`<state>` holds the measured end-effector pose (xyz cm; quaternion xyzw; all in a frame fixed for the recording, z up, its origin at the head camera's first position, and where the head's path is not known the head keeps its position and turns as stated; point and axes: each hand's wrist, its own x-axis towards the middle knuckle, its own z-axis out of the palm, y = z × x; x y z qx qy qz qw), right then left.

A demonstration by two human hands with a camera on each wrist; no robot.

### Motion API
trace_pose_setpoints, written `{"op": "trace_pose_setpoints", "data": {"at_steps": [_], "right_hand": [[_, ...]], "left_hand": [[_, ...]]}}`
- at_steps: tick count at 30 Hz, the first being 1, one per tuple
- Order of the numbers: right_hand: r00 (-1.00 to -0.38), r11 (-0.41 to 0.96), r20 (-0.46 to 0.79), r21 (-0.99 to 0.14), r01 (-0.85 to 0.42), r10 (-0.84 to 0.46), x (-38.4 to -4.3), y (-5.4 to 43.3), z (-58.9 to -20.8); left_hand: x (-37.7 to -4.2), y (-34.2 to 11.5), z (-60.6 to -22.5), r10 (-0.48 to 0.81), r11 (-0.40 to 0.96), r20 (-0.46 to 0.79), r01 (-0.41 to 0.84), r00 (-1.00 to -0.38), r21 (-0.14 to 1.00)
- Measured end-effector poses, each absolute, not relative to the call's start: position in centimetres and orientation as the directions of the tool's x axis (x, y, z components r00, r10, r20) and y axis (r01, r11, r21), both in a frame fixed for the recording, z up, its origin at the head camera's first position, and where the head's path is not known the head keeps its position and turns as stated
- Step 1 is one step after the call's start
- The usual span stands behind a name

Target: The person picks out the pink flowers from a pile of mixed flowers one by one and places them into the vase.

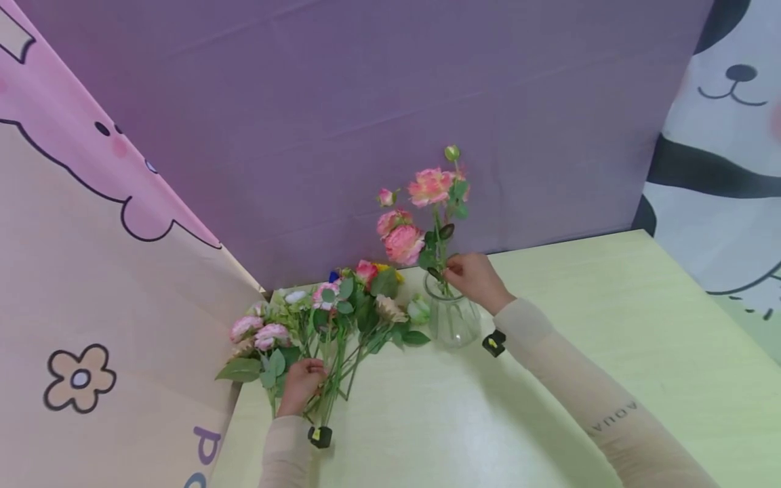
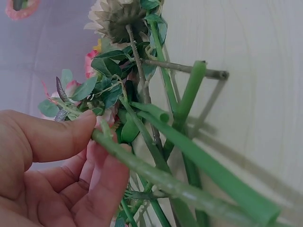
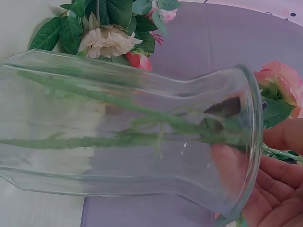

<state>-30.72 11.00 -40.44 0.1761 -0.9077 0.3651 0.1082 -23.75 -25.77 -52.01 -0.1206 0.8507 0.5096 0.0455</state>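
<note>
A clear glass vase (image 1: 454, 324) stands upright on the table, with green stems (image 3: 80, 142) inside it. Large pink artificial flowers (image 1: 404, 244) and buds rise from its mouth. At the rim, my right hand (image 1: 481, 281) pinches their stems between thumb and fingers. To the left, my left hand (image 1: 301, 388) is over the loose flowers' stem ends. Its thumb and fingers pinch a green flower stem (image 2: 175, 182) in the left wrist view. That stem crosses over other cut stems, and the bloom it belongs to is hidden among the leaves.
Left of the vase lies a pile of artificial flowers, with pale pink blooms (image 1: 271, 336), a beige bloom (image 1: 390, 309) and a red-pink rose (image 1: 367, 271). A purple cloth wall (image 1: 305, 135) closes off the table's (image 1: 586, 305) back edge. A printed panel (image 1: 152, 325) borders the left side.
</note>
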Motion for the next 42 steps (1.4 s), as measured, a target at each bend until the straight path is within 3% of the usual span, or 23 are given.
{"op": "trace_pose_setpoints", "data": {"at_steps": [13, 24, 30, 42], "right_hand": [[-0.927, 0.62, 0.33, -0.693, -0.367, -0.18, -30.1, 11.4, -40.6], [-0.92, 0.595, 0.369, -0.713, -0.371, -0.131, -29.5, 11.4, -40.5], [-0.925, 0.572, 0.368, -0.741, -0.353, -0.094, -28.8, 11.5, -40.4], [-0.931, 0.496, 0.358, -0.798, -0.342, -0.065, -27.9, 11.9, -40.4]], "left_hand": [[-23.9, -26.1, -52.2, -0.187, 0.412, -0.175, -0.239, -0.967, 0.879], [-23.8, -25.7, -51.9, -0.227, 0.461, -0.076, -0.176, -0.971, 0.87], [-23.9, -25.8, -51.8, -0.286, 0.482, -0.068, -0.205, -0.956, 0.852], [-24.1, -25.3, -50.9, -0.329, 0.411, 0.006, -0.137, -0.944, 0.901]]}}
